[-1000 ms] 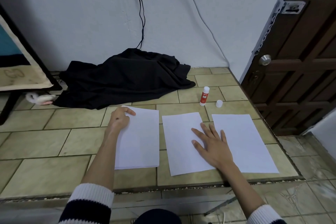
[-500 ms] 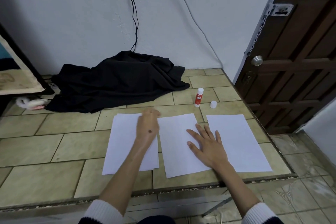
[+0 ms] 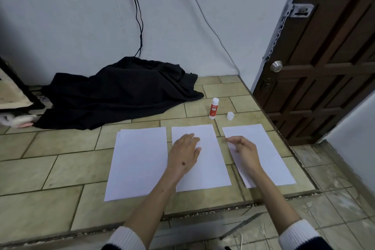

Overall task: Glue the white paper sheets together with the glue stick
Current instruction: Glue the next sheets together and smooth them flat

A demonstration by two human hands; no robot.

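I am resting my left hand (image 3: 185, 153) flat on the upper left part of the middle sheet (image 3: 203, 160), fingers straight and pressing it to the floor. My right hand (image 3: 243, 151) is hovering over the near-left edge of the right sheet (image 3: 263, 148), fingers loosely curled with the fingertips close together; I cannot tell whether they are pinching the paper's edge or just touching it.

Outward from there, the left sheet (image 3: 138, 160) is lying just beside the middle one, and a second edge is showing at its top left corner, so I am judging it to be more than one sheet. The glue stick (image 3: 213, 108) is standing upright beyond the papers, and its cap (image 3: 230, 116) is sitting apart, just to the right of it.

The risks I am seeing: the stick is standing open, so the glue may be drying while I am handling paper. It is also tall and narrow, so a careless reach past it could be knocking it over. If I am lifting the right sheet by one edge only, it may be curling or sliding on the smooth tiled floor (image 3: 60, 168) and landing crooked on the middle sheet.
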